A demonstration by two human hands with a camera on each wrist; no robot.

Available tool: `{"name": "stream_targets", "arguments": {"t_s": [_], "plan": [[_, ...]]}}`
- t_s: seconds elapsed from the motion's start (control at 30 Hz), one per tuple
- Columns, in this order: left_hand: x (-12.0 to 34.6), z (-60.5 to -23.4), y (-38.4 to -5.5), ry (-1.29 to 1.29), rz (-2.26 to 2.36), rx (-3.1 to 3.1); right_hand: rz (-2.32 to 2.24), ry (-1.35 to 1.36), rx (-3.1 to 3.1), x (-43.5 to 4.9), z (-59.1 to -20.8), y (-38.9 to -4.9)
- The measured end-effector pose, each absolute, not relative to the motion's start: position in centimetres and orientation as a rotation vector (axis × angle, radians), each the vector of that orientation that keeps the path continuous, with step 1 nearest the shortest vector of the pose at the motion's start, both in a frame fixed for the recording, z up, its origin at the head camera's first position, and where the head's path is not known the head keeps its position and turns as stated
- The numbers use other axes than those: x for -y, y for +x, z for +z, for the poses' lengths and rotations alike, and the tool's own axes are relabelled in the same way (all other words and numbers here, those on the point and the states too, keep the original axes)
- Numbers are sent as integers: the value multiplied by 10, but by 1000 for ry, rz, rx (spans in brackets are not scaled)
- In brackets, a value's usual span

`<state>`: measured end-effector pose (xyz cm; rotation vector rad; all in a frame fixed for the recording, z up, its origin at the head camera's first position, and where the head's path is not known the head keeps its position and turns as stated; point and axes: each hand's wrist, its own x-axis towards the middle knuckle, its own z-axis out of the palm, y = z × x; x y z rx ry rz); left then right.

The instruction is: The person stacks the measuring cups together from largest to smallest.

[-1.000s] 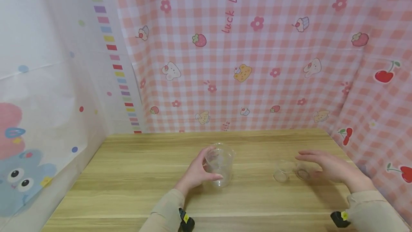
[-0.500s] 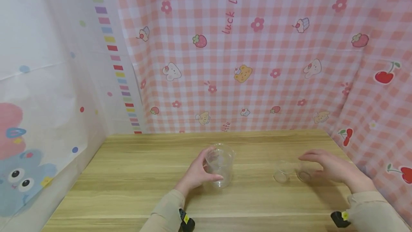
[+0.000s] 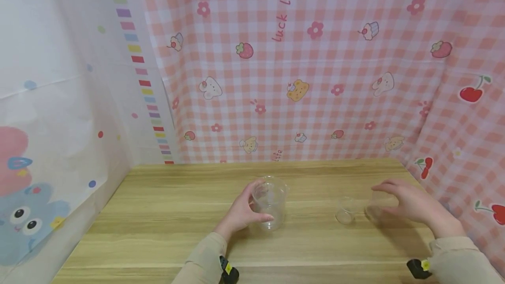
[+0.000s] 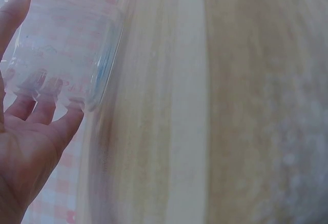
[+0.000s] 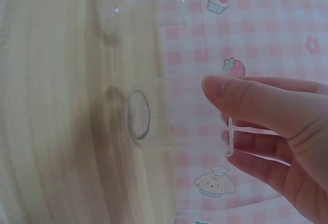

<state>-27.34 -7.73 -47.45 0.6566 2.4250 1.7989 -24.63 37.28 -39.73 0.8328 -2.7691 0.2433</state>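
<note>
On the left side, my left hand point(image 3: 242, 211) grips a large clear plastic cup point(image 3: 276, 207), thumb on the near side and fingers round the far side. The left wrist view shows fingertips against this cup's clear wall point(image 4: 66, 44). Over to the right, my right hand point(image 3: 414, 207) holds a small clear plastic cup point(image 5: 174, 114) near its rim, between thumb and fingers. The base of that cup appears slightly off the tabletop, apart from its shadow. Another small clear cup point(image 3: 345, 211) stands upright on the table between the hands, nearer the right one.
A wood-grain table point(image 3: 177, 222) lies under both hands. Behind it hangs a pink checked cloth point(image 3: 276, 113), which continues along the right side. White printed sheeting point(image 3: 79, 108) covers the left side.
My right hand has shifted slightly right, taking the small cup farther from the other small one. My left hand and the large cup stay where they were.
</note>
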Motion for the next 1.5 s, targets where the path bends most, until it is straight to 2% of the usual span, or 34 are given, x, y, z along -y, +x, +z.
{"name": "stream_targets", "arguments": {"t_s": [0.87,1.2,1.5], "plan": [[77,-476,-274,658,1806,-2419,242,741,2624,-365,-377,-245],[76,-443,-252,661,1815,-2395,258,740,2576,-360,-370,-246],[76,-442,-251,664,1823,-2393,290,754,2533,-349,-365,-248]]}}
